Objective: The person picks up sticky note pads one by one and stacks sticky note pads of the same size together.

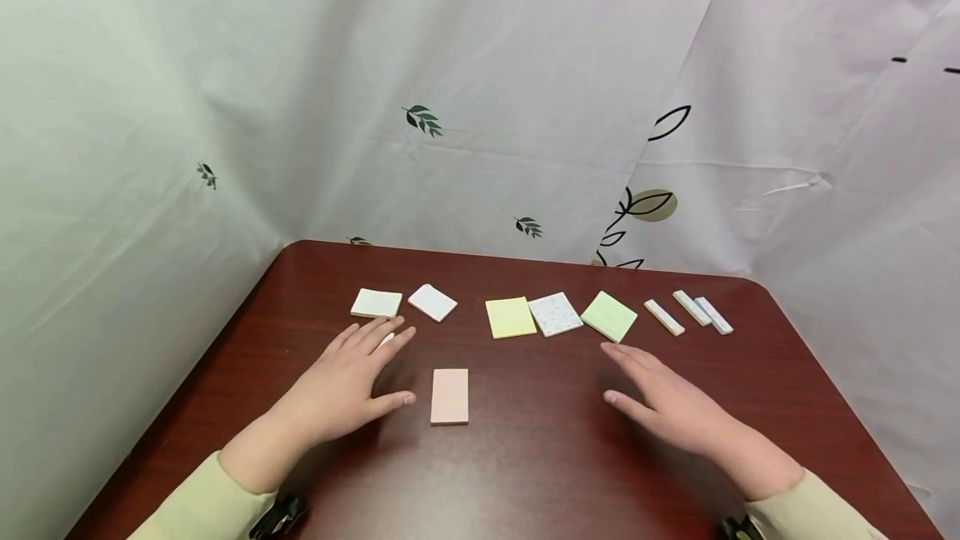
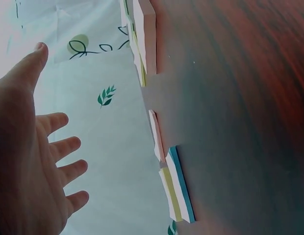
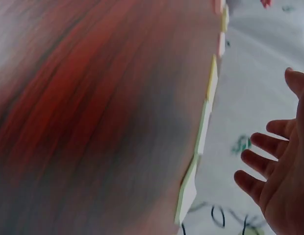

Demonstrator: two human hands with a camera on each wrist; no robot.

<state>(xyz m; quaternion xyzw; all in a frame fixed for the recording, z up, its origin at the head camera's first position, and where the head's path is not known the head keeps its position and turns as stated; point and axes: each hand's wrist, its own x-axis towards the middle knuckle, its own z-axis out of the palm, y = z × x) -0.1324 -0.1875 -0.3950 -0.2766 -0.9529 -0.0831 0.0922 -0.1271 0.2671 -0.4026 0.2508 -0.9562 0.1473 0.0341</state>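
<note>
My left hand (image 1: 341, 386) hovers over the table with its fingers spread, holding nothing. Just right of its thumb lies a pink sticky-note pad (image 1: 450, 397). Behind its fingertips are two white pads (image 1: 377, 303), and a small white piece shows between the fingers, mostly hidden. The left wrist view has a blue-edged pad (image 2: 181, 186) beyond the hand. My right hand (image 1: 671, 402), also empty with straight fingers, hovers near a green pad (image 1: 609, 317). Left of that pad sit a patterned white pad (image 1: 555, 313) and a yellow pad (image 1: 511, 317), side by side.
Three narrow pale strips (image 1: 664, 317) lie at the back right of the dark red wooden table (image 1: 540, 457). Pale cloth (image 1: 480, 107) with leaf prints hangs behind the table and along both sides.
</note>
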